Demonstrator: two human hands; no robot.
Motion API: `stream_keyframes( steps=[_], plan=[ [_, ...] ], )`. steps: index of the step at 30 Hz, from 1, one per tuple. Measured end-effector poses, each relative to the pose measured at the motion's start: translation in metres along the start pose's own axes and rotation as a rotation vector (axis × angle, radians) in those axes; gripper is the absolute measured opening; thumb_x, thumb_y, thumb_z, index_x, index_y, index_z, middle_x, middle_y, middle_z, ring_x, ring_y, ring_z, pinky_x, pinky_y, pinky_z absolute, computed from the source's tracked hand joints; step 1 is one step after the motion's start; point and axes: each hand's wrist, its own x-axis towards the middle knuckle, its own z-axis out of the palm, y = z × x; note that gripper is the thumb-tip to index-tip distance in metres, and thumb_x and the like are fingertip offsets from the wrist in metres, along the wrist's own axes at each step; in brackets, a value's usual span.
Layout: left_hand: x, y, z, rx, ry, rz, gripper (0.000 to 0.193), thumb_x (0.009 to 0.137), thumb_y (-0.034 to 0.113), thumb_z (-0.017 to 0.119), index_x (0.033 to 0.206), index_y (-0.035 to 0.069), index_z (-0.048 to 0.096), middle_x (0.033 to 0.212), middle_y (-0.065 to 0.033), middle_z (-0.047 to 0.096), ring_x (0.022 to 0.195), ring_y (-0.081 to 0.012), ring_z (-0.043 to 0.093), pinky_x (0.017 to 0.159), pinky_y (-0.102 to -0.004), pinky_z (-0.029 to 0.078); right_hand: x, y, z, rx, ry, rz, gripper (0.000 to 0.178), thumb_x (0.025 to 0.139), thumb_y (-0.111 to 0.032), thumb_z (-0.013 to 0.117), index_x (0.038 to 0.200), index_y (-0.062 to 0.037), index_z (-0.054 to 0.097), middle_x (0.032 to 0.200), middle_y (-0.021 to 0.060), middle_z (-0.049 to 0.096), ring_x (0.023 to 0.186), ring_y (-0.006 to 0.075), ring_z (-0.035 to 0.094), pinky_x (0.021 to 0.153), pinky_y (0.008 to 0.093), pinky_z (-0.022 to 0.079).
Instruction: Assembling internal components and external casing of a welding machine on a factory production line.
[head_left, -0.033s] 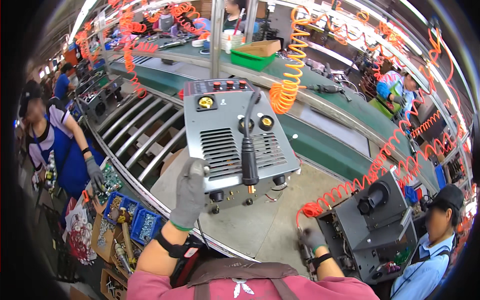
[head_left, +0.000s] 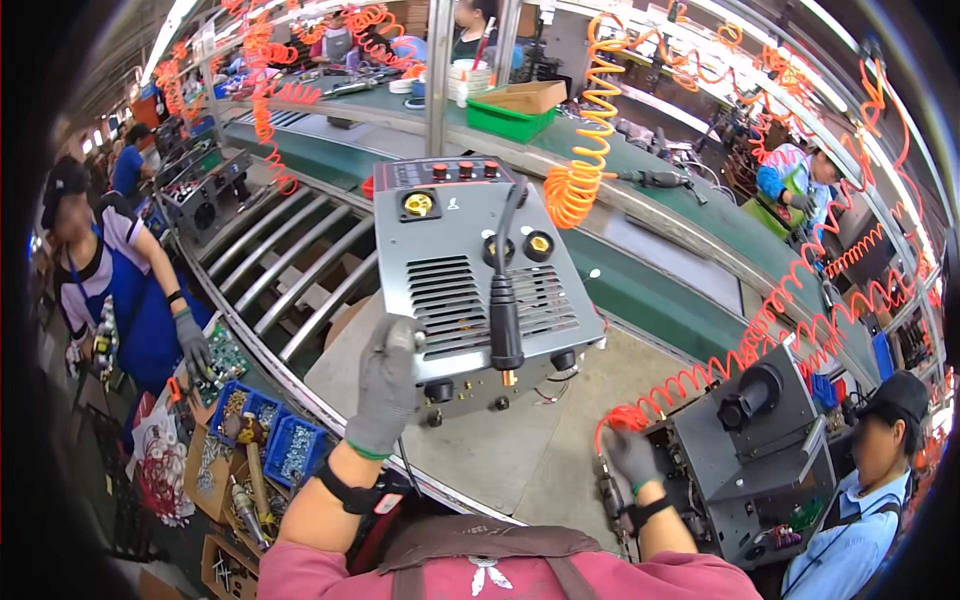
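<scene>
A grey metal welding machine [head_left: 450, 232] stands tilted in front of me, with a slotted front panel, brass sockets and red knobs. A black cable plug [head_left: 505, 325] hangs across its panel. My gloved left hand [head_left: 388, 385] is closed on the machine's near left corner, fingers curled at the edge. At the right, my gloved right hand [head_left: 634, 460] lies against a slim air screwdriver [head_left: 611, 498] joined to a red coiled hose [head_left: 628, 417]. Its fingers are partly hidden, so whether they grip the tool does not show.
An opened grey machine housing [head_left: 745, 450] stands right of my right hand, with a co-worker [head_left: 870, 490] beyond it. Metal rollers [head_left: 300, 270] lie left. Blue bins [head_left: 292, 450] of small parts sit lower left, near another co-worker [head_left: 125, 260]. A green tray [head_left: 510, 118] is behind.
My right hand has moved slightly forward, toward the hose end of the air screwdriver. The left hand keeps its place on the welding machine; the whole view has shifted a little.
</scene>
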Motion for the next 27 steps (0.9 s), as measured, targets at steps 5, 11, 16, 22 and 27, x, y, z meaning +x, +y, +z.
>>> stream_keyframes(
  steps=[5,11,16,22,27],
  plan=[
    [-0.003,-0.008,-0.001,-0.060,0.006,-0.004,0.025,0.096,0.025,0.043,0.090,0.004,0.055,0.078,-0.0013,0.051,0.075,-0.0103,0.045,0.069,-0.0263,0.040,0.104,-0.159,-0.120,0.614,0.330,-0.658,0.035,0.096,-0.029,0.040,0.087,0.0003,0.056,0.072,0.0054,0.050,0.065,0.0123,0.045,0.060,0.0297,0.039],
    [-0.006,-0.019,0.004,-0.108,0.030,0.014,0.028,0.097,0.028,0.044,0.090,0.003,0.054,0.077,-0.0019,0.052,0.074,-0.0110,0.046,0.069,-0.0266,0.041,0.153,-0.269,-0.113,0.352,0.170,-0.318,0.042,0.093,-0.032,0.039,0.100,0.0030,0.062,0.093,0.0245,0.064,0.083,0.0313,0.064,0.074,0.0367,0.047],
    [-0.042,-0.020,0.004,-0.213,0.050,0.049,0.024,0.097,0.020,0.040,0.088,0.001,0.052,0.074,-0.0051,0.051,0.073,-0.0102,0.046,0.066,-0.0265,0.041,0.134,-0.255,-0.109,0.729,0.131,-0.125,0.049,0.094,-0.040,0.035,0.100,0.0021,0.061,0.100,0.0283,0.061,0.091,0.0398,0.061,0.078,0.0440,0.044],
    [-0.147,-0.016,-0.015,-0.200,-0.173,0.003,0.020,0.091,0.015,0.042,0.085,0.001,0.055,0.076,-0.0092,0.054,0.067,-0.0171,0.051,0.062,-0.0295,0.043,0.023,-0.192,-0.107,1.053,0.087,-0.338,0.051,0.097,-0.043,0.041,0.084,0.0017,0.062,0.074,0.0039,0.062,0.066,0.0090,0.056,0.058,0.0278,0.045],
    [-0.197,-0.018,-0.042,0.068,-0.636,0.342,0.015,0.076,0.023,0.060,0.084,0.010,0.064,0.089,-0.0188,0.060,0.083,-0.0361,0.059,0.070,-0.0401,0.048,-0.048,-0.122,-0.088,0.429,0.502,-0.530,0.030,0.091,-0.026,0.049,0.101,0.0008,0.058,0.097,0.0144,0.062,0.072,0.0225,0.057,0.065,0.0344,0.046]
  ],
)
